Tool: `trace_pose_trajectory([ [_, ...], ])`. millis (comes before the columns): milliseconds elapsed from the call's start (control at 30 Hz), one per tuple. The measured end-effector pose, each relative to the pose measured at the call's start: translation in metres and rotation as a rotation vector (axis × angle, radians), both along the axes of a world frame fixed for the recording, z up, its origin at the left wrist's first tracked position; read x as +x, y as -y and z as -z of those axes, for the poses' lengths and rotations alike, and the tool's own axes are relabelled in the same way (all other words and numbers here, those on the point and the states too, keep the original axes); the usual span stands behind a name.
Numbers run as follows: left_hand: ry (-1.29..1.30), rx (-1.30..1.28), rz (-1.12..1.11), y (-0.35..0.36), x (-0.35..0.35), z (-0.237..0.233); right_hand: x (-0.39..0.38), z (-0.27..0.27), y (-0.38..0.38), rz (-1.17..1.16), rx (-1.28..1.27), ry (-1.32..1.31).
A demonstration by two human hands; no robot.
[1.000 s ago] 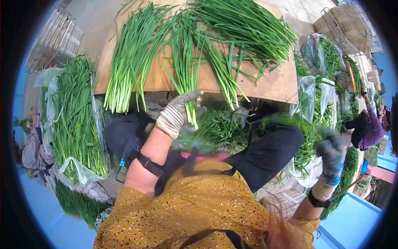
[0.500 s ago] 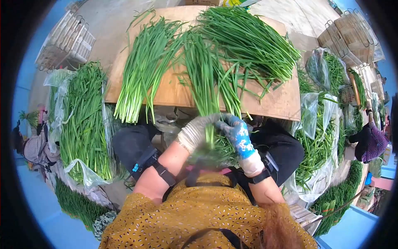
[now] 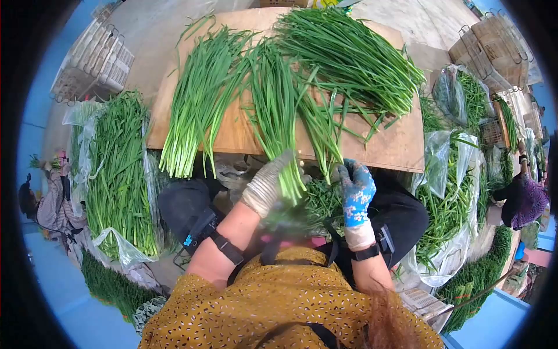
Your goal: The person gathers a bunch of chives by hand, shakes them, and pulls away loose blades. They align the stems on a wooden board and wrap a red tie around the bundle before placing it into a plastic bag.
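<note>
My left hand [image 3: 266, 184], in a pale grey glove, is wrapped round the stem ends of a bunch of long green stalks [image 3: 274, 110] whose leaves lie on the wooden board [image 3: 226, 129]. The pale ends stick out below the hand, past the board's front edge. My right hand [image 3: 356, 185], in a blue patterned glove, is by the ends of a smaller bunch [image 3: 321, 131]; its fingers are raised and partly apart, with nothing seen in them. A sorted bunch [image 3: 200, 104] lies at the board's left, a large pile [image 3: 354, 58] at the back right.
Bagged greens [image 3: 119, 174] stand on the left, and more bagged greens [image 3: 450, 198] on the right. Stacked crates [image 3: 96, 61] and further crates [image 3: 494, 49] are at the back corners. A person [image 3: 58, 200] is at far left, another person [image 3: 526, 198] at far right. Loose leaves lie between my legs.
My right hand has moved right, away from the left hand and the stalks. My left hand has shifted slightly left and still holds its bunch, which now leans further left.
</note>
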State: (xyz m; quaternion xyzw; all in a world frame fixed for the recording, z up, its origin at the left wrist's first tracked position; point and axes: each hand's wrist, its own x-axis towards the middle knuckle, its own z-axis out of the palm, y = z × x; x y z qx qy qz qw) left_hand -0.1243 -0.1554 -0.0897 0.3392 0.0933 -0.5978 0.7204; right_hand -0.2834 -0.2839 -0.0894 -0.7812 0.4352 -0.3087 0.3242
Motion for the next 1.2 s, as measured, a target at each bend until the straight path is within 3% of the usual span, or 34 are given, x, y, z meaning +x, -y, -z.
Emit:
trace_pose_trajectory([
  [100,0.007,0.042,0.042,0.014,-0.008,-0.009,-0.001,-0.026,-0.013,-0.291,-0.317,-0.21],
  [133,0.11,-0.053,0.141,0.013,-0.011,-0.015,0.0,-0.021,-0.021,-0.355,-0.421,-0.21],
  [167,0.365,0.012,0.151,0.023,-0.014,-0.012,0.001,-0.022,-0.031,-0.449,-0.399,-0.321],
  [233,0.254,0.109,0.178,0.024,-0.016,-0.011,0.0,-0.02,-0.04,-0.473,-0.357,-0.284],
  [367,0.207,0.147,0.142,0.018,-0.009,-0.015,-0.03,0.001,-0.039,-0.373,0.141,0.062],
  [400,0.192,0.157,0.129,0.014,-0.003,-0.012,-0.044,0.001,-0.037,-0.43,0.213,0.029],
  [433,0.176,0.164,0.113,0.01,0.006,-0.007,-0.061,0.001,-0.029,-0.565,0.187,-0.215],
  [500,0.148,0.193,0.095,0.008,0.014,-0.002,-0.077,0.007,-0.022,-0.609,0.335,-0.44],
  [600,0.109,0.16,0.117,0.008,0.013,0.006,-0.042,0.023,-0.03,-0.33,0.159,-0.148],
  [633,0.163,0.161,0.141,0.008,0.012,0.01,-0.019,0.013,-0.031,-0.259,0.369,-0.049],
  [700,0.28,0.165,0.187,0.009,0.01,0.016,0.013,0.032,-0.038,-0.197,0.448,0.015],
  [767,0.371,0.193,0.167,0.012,0.009,0.014,0.028,0.032,-0.04,-0.218,0.282,-0.156],
  [933,0.418,0.179,0.211,0.013,0.003,0.01,0.019,0.004,-0.053,-0.383,-0.047,-0.239],
  [1100,0.28,0.22,0.121,0.013,-0.012,0.002,0.0,0.017,-0.054,-0.132,0.053,-0.105],
  [1133,0.311,0.288,0.007,0.015,-0.014,0.0,-0.012,0.024,-0.05,-0.118,0.08,-0.142],
  [1200,0.184,0.218,0.028,0.005,0.005,0.005,-0.044,0.039,-0.04,-0.213,0.141,-0.354],
])
